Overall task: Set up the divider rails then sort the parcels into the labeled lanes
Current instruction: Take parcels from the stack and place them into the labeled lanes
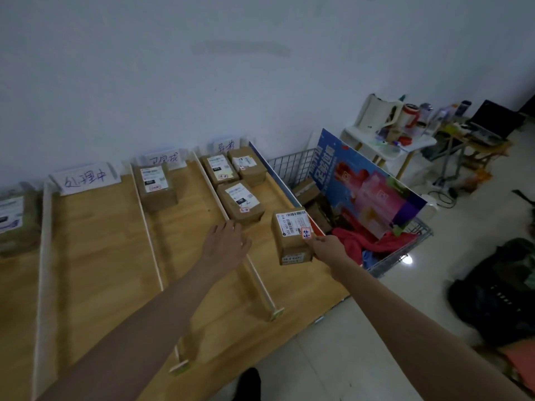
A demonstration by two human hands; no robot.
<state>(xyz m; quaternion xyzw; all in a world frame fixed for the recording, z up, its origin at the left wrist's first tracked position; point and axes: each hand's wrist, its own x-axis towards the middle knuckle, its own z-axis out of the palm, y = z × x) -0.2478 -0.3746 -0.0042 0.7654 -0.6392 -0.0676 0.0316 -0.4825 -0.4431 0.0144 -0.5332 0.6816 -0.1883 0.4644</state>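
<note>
Parcel (292, 237) in the right hand (325, 246), fingers pinching its near right corner; it sits low over the near end of the rightmost lane, whether resting on the wooden surface (95, 256) or just above it I cannot tell. Left hand (227, 241) spread flat, holding nothing, hovering by the divider rail (254, 273) that bounds that lane on the left.

Three parcels (238, 198) already lie further up the same lane. One parcel (155, 183) sits in the next lane over; another (16, 215) at the far left edge.

To do it well, likely: check the red-bordered sticker on the held box against the lane's sign (224, 146), then set it flat behind the others, clear of the rail so it isn't knocked askew.

Writing: handwritten sign (85, 178) reads 处理中; the one beside it (163, 159) looks like 已完成; the rightmost is too blurred. Shipping label digits partly legible, "502 602". Wire basket (402, 250) with poster (367, 183) stands beside the surface.
</note>
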